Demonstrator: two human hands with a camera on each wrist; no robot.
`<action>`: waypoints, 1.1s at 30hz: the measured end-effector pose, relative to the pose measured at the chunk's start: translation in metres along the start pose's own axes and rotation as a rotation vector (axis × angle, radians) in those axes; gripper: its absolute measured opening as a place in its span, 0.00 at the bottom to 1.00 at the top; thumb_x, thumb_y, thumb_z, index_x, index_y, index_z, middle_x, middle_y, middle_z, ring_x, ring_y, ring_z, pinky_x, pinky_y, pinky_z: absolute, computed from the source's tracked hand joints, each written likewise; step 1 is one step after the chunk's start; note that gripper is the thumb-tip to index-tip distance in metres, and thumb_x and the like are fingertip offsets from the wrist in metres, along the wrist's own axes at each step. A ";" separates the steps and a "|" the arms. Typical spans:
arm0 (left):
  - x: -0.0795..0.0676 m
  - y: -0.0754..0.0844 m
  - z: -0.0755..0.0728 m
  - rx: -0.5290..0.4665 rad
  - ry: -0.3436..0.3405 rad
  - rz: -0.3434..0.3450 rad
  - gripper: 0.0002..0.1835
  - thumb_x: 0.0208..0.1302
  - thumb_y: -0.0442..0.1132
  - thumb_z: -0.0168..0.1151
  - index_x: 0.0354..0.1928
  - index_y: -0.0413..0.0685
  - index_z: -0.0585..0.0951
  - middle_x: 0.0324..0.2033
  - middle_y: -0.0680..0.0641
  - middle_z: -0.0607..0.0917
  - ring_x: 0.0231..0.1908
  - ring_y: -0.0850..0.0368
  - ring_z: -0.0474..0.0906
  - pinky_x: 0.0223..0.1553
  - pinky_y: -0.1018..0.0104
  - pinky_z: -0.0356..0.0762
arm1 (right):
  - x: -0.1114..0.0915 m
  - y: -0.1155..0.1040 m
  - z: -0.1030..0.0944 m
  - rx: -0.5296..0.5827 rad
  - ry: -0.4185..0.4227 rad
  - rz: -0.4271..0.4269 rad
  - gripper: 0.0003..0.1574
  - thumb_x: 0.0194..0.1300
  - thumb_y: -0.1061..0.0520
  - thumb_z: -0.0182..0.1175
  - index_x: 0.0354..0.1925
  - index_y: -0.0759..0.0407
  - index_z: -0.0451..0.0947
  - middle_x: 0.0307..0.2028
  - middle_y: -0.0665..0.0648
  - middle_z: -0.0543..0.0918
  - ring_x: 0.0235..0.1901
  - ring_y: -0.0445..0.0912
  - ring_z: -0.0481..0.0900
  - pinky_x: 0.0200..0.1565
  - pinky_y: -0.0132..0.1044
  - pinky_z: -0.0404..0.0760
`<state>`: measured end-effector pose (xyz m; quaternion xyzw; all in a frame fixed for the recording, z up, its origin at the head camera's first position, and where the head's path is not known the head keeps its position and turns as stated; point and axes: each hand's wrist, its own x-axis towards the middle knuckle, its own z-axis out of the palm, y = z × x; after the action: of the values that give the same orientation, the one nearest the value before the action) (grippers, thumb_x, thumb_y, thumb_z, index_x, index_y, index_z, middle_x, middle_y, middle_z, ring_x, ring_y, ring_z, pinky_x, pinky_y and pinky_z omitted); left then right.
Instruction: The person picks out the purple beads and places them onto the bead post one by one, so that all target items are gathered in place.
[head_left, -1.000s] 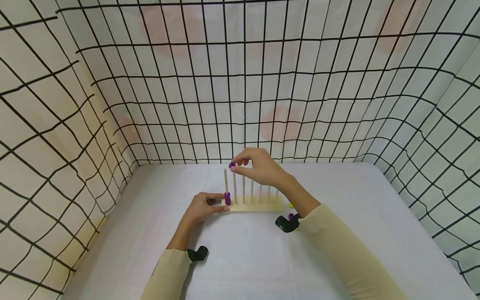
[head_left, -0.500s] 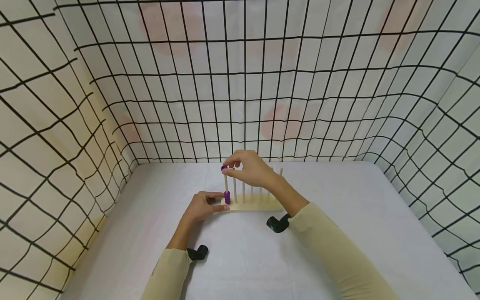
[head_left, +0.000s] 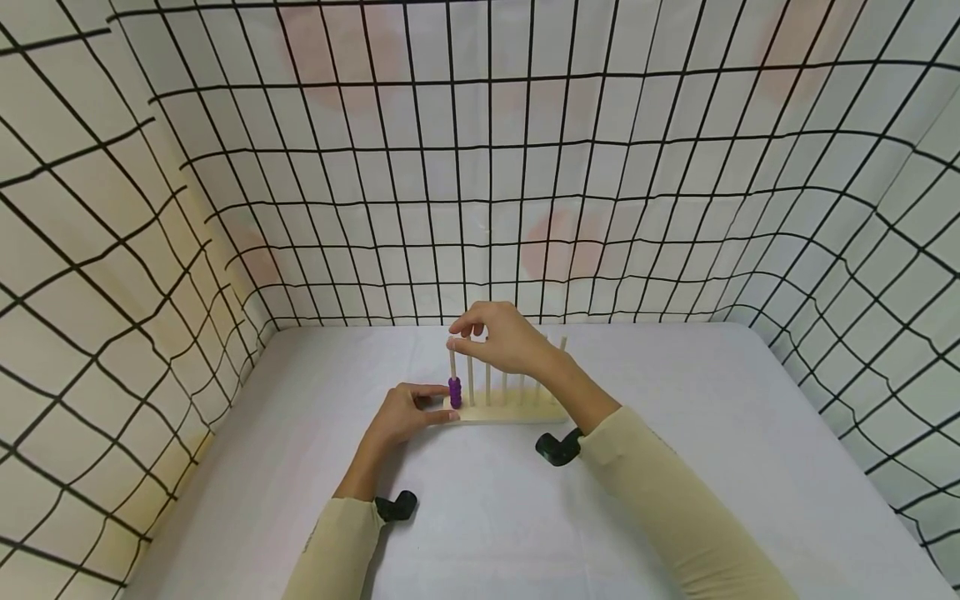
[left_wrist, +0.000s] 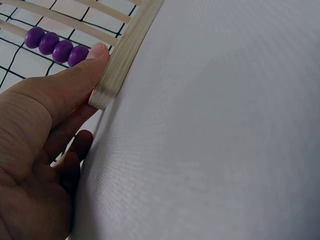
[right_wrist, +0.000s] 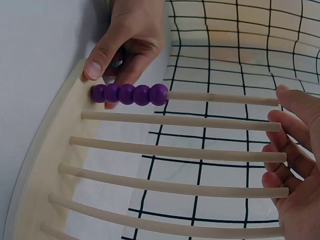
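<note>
A pale wooden peg stand with a row of upright pegs stands on the white table. Several purple beads are stacked at the foot of its leftmost peg; they show beside the thumb in the left wrist view too. My left hand holds the left end of the base, thumb on top and fingers at the side. Over the leftmost peg is my right hand, its thumb by the peg tip and its fingers loosely bent with no bead between them in the right wrist view.
The other pegs carry no beads in the right wrist view. A black wire grid rises behind and on both sides of the table. Dark camera mounts sit at both wrists. The right forearm covers the table at the stand's right end.
My right hand moved left to the leftmost peg with a purple bead and let it go. The bead now tops the stack there. My left hand stayed on the base.
</note>
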<state>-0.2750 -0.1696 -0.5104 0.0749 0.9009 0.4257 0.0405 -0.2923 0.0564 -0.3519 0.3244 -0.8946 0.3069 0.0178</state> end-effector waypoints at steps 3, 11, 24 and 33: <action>-0.001 0.001 -0.001 -0.004 -0.005 0.000 0.26 0.50 0.57 0.82 0.53 0.66 0.90 0.60 0.49 0.86 0.61 0.50 0.79 0.63 0.46 0.75 | 0.000 0.001 -0.001 -0.008 0.002 -0.011 0.19 0.71 0.44 0.66 0.52 0.53 0.88 0.40 0.47 0.86 0.43 0.44 0.77 0.44 0.36 0.78; 0.000 0.002 -0.001 -0.004 -0.002 0.004 0.25 0.50 0.56 0.82 0.53 0.66 0.90 0.60 0.50 0.86 0.61 0.49 0.80 0.62 0.46 0.76 | -0.008 0.004 -0.008 -0.009 0.020 -0.015 0.22 0.69 0.42 0.68 0.54 0.52 0.87 0.43 0.47 0.86 0.45 0.45 0.78 0.46 0.38 0.78; -0.001 -0.001 -0.001 -0.016 0.006 0.004 0.26 0.49 0.55 0.83 0.52 0.64 0.90 0.59 0.48 0.86 0.62 0.48 0.80 0.63 0.45 0.75 | -0.033 0.027 -0.025 0.039 0.077 0.012 0.22 0.67 0.42 0.69 0.53 0.51 0.87 0.42 0.46 0.86 0.45 0.45 0.78 0.44 0.39 0.78; 0.000 -0.001 0.002 -0.017 -0.006 -0.003 0.26 0.49 0.56 0.83 0.53 0.64 0.90 0.61 0.48 0.85 0.63 0.48 0.79 0.64 0.46 0.74 | -0.067 0.050 -0.048 0.049 0.143 0.070 0.20 0.66 0.43 0.71 0.52 0.49 0.87 0.44 0.47 0.86 0.46 0.47 0.78 0.48 0.44 0.76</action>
<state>-0.2752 -0.1690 -0.5126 0.0742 0.8972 0.4332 0.0444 -0.2767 0.1518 -0.3550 0.2706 -0.8940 0.3515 0.0628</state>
